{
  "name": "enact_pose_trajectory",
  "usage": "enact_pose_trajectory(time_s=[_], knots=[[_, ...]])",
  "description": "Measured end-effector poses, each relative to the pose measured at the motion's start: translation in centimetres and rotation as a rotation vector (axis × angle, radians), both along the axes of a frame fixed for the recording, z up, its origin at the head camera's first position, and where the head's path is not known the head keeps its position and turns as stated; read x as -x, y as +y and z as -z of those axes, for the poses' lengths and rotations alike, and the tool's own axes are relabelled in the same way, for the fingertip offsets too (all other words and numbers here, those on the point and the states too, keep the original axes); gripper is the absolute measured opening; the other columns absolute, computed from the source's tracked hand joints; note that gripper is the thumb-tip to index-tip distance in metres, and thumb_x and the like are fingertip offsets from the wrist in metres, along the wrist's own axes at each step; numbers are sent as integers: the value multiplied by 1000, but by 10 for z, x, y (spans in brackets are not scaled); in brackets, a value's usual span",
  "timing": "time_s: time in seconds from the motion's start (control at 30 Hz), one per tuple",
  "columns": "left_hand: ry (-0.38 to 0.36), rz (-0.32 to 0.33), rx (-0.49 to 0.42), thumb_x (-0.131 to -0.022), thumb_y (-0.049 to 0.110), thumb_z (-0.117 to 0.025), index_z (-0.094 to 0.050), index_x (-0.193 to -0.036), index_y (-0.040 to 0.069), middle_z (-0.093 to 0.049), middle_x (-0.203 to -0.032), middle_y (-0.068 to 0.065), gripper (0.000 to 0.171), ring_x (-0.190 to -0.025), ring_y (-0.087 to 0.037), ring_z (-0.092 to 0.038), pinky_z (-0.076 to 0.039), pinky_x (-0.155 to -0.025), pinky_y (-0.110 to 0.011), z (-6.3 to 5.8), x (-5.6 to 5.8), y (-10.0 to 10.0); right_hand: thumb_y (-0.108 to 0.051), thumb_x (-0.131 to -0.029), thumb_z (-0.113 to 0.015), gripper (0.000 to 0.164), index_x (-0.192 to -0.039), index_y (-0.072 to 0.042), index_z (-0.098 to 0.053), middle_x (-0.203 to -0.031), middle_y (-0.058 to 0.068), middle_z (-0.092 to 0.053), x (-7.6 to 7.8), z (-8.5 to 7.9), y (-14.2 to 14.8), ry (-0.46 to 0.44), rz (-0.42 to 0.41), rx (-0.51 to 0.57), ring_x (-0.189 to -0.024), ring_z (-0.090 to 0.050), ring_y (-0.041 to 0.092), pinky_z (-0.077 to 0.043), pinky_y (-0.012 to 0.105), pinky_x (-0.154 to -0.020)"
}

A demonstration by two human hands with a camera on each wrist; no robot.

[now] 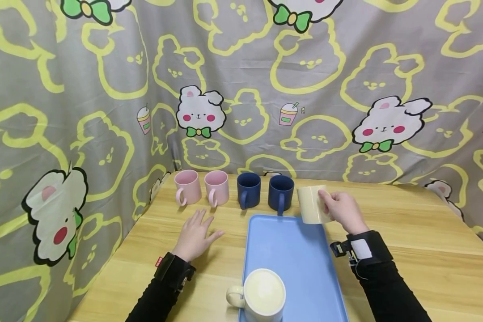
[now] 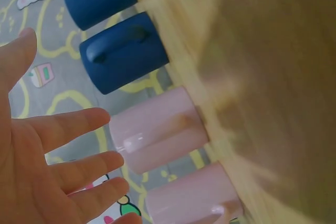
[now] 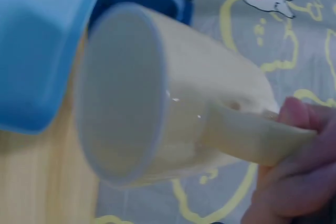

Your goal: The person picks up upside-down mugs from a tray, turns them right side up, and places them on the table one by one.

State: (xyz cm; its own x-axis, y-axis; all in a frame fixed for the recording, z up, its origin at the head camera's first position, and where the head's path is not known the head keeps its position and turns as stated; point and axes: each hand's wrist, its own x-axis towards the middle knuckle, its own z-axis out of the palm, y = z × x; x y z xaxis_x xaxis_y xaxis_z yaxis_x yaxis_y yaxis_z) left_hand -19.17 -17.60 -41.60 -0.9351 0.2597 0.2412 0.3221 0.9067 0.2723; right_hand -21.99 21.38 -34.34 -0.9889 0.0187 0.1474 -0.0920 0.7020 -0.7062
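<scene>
My right hand (image 1: 343, 210) grips a cream mug (image 1: 311, 205) by its handle, over the far right corner of a blue tray (image 1: 290, 250). In the right wrist view, one round end of this mug (image 3: 123, 95) faces down toward the table side, and its handle runs into the curled fingers (image 3: 294, 182). With fingers spread, my left hand (image 1: 194, 236) is low over the wooden table, holding nothing. Just beyond its fingertips are two pink mugs (image 1: 188, 188). A second cream mug (image 1: 264, 297) is at the tray's near left, handle pointing left.
Two navy mugs (image 1: 248, 190) stand right of the pink ones, making one row along the back of the table (image 1: 418, 228). Behind the row hangs a grey patterned curtain (image 1: 241, 112), which also runs down the left side. The navy mugs' handles face the tray.
</scene>
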Motion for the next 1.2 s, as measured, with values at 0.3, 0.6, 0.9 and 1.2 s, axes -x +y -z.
enact_pose_trajectory(time_s=[0.3,0.6,0.9,1.2], knots=[[-24,3,20,-94,44,-59,-55,-131,-5,-38,-144,-32,62,-136,-48,-29,-26,-107,-63,5,0,2,-38,-103,-44,53,-68,0,-58,-52,1,-53,18,34,-3,155,130,33,-47,-53,14,-40,31,-50],[-58,-42,24,-93,50,-59,-37,-146,-3,-25,-152,-30,79,-141,-46,-17,-15,-108,-67,10,-5,3,-39,-103,-44,51,-75,2,-57,-69,11,-61,23,61,-9,164,193,109,-50,-55,13,-44,28,-50],[-70,-57,37,-92,52,-58,-33,-148,-2,-20,-153,-30,82,-142,-46,-13,-10,-109,-67,11,-7,4,-37,-103,-45,49,-80,3,-58,-63,8,-58,26,67,-10,116,194,128,-52,-59,11,-44,25,-50],[-80,-65,52,-92,53,-58,-33,-149,-1,-18,-154,-29,83,-143,-45,-10,-8,-110,-67,13,-9,3,-25,-103,-49,40,-85,9,-61,-76,15,-65,25,73,-16,34,159,236,-58,-63,8,-45,18,-53]])
